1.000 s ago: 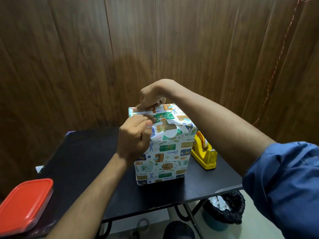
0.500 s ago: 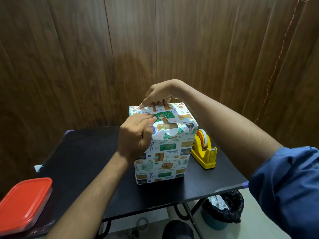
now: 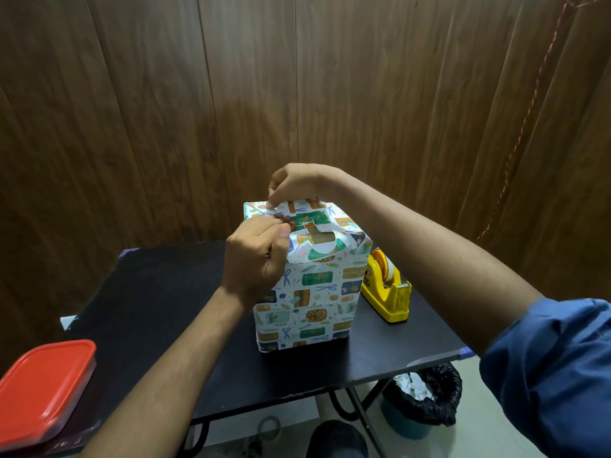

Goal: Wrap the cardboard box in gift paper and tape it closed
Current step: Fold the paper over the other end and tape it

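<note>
A: From the head camera, where is the box (image 3: 307,292) sitting?

B: It is standing upright on the black tabletop (image 3: 158,292), near the right end, already covered in patterned gift paper (image 3: 317,279). A small patch of bare cardboard is showing through a gap in the folds on top.

A: What is the left hand (image 3: 256,256) doing?

B: It is curling over the near left top edge of the box, fingers bent, thumb and fingertips pinching something small at the paper there. I cannot tell whether that is a strip of tape or a fold.

A: And the right hand (image 3: 296,186)?

B: It is reaching over to the far top edge, fingers curled down, pinching the paper at the far left corner.

A: What else is lying around?

B: A yellow tape dispenser (image 3: 386,287) is sitting on the tabletop just beside the box, on its right. A red lidded container (image 3: 43,391) is resting at the lower left. A bin with a black liner (image 3: 426,395) is standing on the floor under the tabletop's right end. A wood-panelled wall (image 3: 297,94) is filling the background.
</note>
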